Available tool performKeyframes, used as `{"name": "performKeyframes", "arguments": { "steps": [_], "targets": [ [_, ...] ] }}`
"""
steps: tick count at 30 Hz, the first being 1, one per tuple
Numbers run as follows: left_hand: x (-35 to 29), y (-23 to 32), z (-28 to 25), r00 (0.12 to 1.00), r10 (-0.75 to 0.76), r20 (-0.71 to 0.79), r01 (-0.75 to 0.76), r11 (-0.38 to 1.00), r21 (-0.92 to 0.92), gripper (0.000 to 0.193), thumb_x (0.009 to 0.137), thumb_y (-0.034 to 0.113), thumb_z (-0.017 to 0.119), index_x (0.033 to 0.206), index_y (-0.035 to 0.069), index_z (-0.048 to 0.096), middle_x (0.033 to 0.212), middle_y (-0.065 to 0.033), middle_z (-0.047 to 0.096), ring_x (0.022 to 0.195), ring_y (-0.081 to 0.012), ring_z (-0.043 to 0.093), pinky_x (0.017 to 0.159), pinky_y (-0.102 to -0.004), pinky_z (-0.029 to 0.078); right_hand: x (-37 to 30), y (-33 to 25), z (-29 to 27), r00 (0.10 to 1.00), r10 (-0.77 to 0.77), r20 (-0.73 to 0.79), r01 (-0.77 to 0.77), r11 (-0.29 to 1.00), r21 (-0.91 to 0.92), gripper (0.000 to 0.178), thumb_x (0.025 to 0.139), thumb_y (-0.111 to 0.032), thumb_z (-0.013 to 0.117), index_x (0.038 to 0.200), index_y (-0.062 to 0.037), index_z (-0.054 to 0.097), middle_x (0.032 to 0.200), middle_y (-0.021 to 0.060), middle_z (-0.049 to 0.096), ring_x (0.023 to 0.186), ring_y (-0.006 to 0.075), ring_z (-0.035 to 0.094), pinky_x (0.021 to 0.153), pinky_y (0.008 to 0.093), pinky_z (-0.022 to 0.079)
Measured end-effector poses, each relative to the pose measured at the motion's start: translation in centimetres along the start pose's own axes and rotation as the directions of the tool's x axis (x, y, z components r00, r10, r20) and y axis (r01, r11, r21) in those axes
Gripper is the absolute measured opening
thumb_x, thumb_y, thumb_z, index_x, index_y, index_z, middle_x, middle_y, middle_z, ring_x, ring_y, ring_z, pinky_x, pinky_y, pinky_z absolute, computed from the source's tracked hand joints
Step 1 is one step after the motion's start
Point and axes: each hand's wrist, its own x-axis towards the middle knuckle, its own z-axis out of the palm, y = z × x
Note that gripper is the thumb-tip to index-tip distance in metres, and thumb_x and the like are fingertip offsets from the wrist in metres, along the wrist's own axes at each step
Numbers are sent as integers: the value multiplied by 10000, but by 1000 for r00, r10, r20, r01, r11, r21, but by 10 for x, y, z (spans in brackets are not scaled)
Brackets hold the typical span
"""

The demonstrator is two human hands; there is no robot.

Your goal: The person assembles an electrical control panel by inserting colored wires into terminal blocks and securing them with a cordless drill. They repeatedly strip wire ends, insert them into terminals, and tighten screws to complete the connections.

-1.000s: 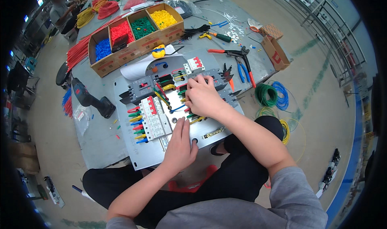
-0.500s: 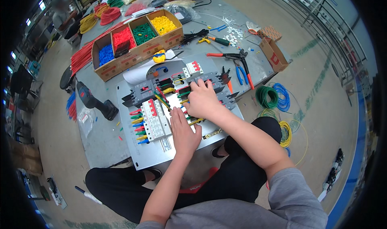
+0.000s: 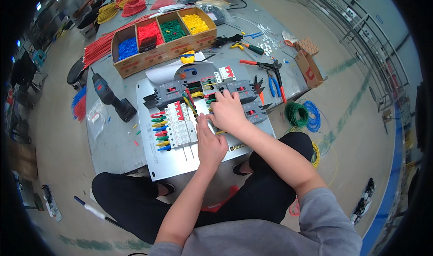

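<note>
A pale metal mounting panel [image 3: 173,168] lies at the near edge of the table, over my lap. On its left stands a row of white miniature circuit breakers [image 3: 181,132] with red levers and coloured wire ends. My left hand [image 3: 211,143] reaches up beside them, fingers straight and thumb apart, fingertips at the lower end of yellow-green and red wires [image 3: 189,102]. My right hand [image 3: 228,114] bends over the panel's middle, its fingers curled down beside a grey moulded-case breaker [image 3: 241,91]. What lies under those fingers is hidden. Another grey breaker [image 3: 170,93] sits at the upper left.
A cardboard box [image 3: 169,48] of blue, red, green and yellow caps stands behind the panel. A cordless drill [image 3: 112,98] lies left. Red-handled cutters [image 3: 273,69], blue-handled pliers [image 3: 273,85] and a screwdriver [image 3: 253,48] lie right. Wire coils [image 3: 297,115] rest on the floor.
The whole view has shifted a little. My left fingertips now sit nearer my right hand, by the wires; my right hand stays bent over the same part of the panel.
</note>
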Motion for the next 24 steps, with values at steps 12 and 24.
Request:
{"name": "performKeyframes", "arguments": {
  "steps": [12, 24],
  "targets": [
    [0, 2, -5, 993, -93, 70, 98, 992, -84, 937, 917, 46, 612, 1696, -164, 135, 1733, -425, 317, 1660, -548, 293, 1414, -547, 218, 66, -30, -23, 785, 256, 565, -193, 967, -169, 497, 847, -489, 868, 1168, -109, 876, 1196, 103, 859, 1126, 280, 833, 923, 406, 638],
    [1, -2, -8, 993, -93, 65, 99, 991, -89, 831, 935, 92, 623, 1634, -189, 272, 1659, -459, 386, 1605, -563, 361, 1402, -579, 225, 106, -63, -16, 597, 296, 745, -27, 936, -351, 362, 833, -372, 881, 1099, -126, 862, 1130, 58, 857, 983, 233, 823, 820, 429, 593]
  ]
}}
